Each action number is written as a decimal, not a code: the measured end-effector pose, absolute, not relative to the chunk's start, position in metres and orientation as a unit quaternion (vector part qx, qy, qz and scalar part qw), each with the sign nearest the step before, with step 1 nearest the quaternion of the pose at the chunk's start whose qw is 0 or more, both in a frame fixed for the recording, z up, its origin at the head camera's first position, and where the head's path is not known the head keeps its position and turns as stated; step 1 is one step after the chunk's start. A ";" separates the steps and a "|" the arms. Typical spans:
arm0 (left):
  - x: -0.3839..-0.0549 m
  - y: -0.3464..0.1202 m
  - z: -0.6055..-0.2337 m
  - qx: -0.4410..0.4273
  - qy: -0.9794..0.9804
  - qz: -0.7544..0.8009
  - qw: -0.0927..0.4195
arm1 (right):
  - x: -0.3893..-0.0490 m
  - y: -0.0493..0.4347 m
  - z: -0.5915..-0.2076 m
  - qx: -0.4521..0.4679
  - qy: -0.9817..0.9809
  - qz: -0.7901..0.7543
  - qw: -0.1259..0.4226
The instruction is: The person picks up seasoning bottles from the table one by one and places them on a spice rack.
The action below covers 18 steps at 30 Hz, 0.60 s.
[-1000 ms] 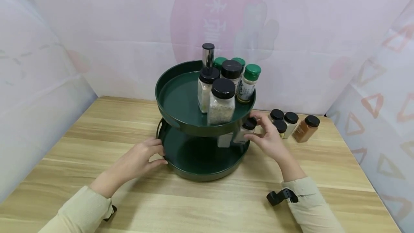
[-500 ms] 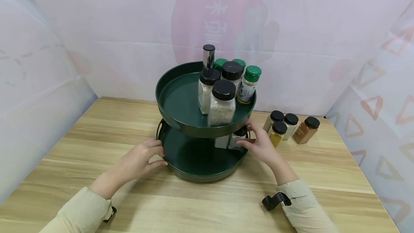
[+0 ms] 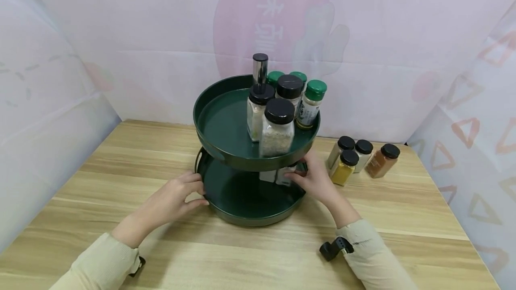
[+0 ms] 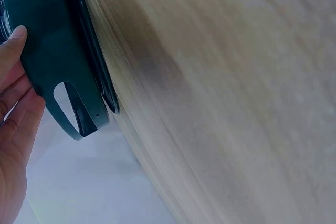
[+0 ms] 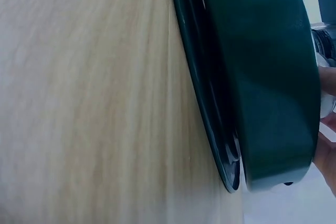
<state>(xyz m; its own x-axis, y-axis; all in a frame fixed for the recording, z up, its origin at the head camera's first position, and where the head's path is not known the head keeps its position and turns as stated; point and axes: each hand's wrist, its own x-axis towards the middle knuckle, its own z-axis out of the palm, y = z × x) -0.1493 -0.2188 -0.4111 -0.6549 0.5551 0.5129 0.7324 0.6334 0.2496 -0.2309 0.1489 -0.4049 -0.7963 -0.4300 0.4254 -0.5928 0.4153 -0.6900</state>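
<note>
The right hand (image 3: 317, 179) is pinching a small jar (image 3: 285, 177) between its thumb and fingers. That jar is being held low over the bottom tray (image 3: 242, 194), at about 3 o'clock, under the top tray (image 3: 221, 122). I cannot tell if it is touching the tray floor. A white jar (image 3: 267, 176) is standing just beside it, toward the middle. The left hand (image 3: 179, 195) is holding the rim of the bottom tray with its thumb and fingers, at about 9 o'clock.

Above, the top tray is carrying 7 things, mostly between 12 and 6 o'clock. There, 3 bottles with green caps (image 3: 309, 106) are standing near 2 o'clock, close to a jar with a wide black lid (image 3: 289, 86). A shiny tube (image 3: 260, 68) is poking up behind 2 clear jars with black lids (image 3: 277, 133).

Farther out, toward 2 o'clock, 4 more jars (image 3: 342, 172) are resting on the wooden table (image 3: 225, 256). The yellow jar is sitting in front and the orange jar (image 3: 380, 164) is sitting farthest out.
</note>
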 end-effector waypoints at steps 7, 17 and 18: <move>-0.150 -0.219 -0.409 -0.365 -0.882 -0.223 0.199 | -0.232 0.146 -0.407 0.305 -0.837 0.439 0.116; -0.148 -0.219 -0.410 -0.376 -0.875 -0.224 0.207 | -0.232 0.150 -0.408 0.301 -0.828 0.467 0.081; -0.148 -0.218 -0.410 -0.376 -0.875 -0.223 0.208 | -0.231 0.151 -0.407 0.295 -0.828 0.470 0.074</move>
